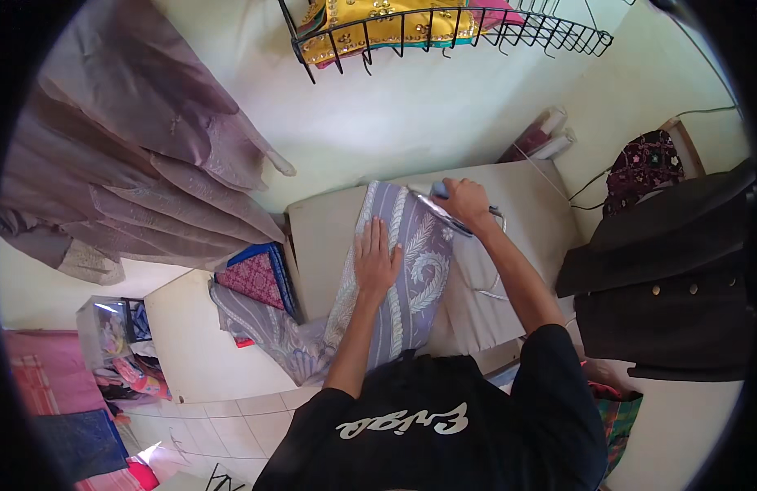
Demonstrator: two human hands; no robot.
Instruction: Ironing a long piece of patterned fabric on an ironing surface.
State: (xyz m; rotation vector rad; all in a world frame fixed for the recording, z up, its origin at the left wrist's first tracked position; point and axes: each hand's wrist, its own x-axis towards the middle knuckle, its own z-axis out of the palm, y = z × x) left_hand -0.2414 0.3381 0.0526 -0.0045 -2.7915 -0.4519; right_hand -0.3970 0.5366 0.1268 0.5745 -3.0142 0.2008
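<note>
A purple-grey patterned cloth [415, 264] lies over the pale padded ironing surface [526, 202] and trails off to the left. My left hand [376, 255] rests flat on it, palm down, fingers stretched towards the wall. At the cloth's upper right edge, my right hand [464, 201] is closed around the handle of a clothes iron [443, 212]. The iron is tilted, its shiny soleplate side facing the cloth; whether it touches the cloth I cannot tell. A light cord [492, 293] loops below my right wrist.
Mauve garments [170, 159] hang at the left, a dark buttoned jacket [661, 294] at the right. Folded red and blue cloths [256, 279] lie beside a white tabletop [206, 344]. A black wire rack [403, 34] holding yellow fabric is on the wall. Wrapped rolls [541, 135] stand behind the padded surface.
</note>
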